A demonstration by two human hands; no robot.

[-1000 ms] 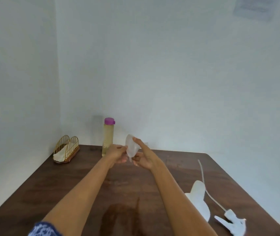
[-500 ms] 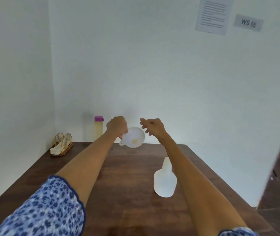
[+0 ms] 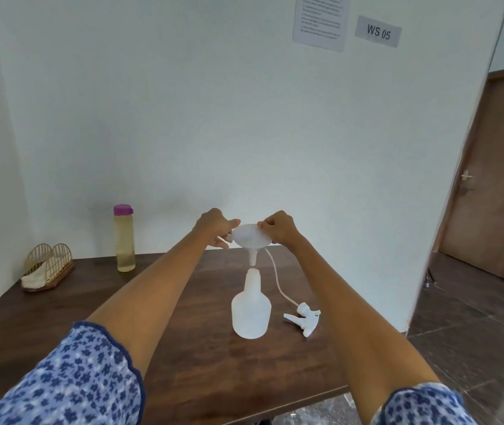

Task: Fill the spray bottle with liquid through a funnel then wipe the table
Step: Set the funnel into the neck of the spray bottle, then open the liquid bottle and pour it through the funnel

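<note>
Upright, the capped bottle holds yellowish liquid; spray bottle uncapped.

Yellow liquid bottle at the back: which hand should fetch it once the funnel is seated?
Left, probably. The yellow liquid bottle stands left of the left hand; the right hand could steady the funnel.

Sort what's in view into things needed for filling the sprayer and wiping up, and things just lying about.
Needed: funnel, pinched by left hand and right hand; open spray bottle; purple-capped bottle of yellowish liquid; trigger head; cloth in the wire holder.

Lying about: wall notice; WS 05 sign; door.
</note>
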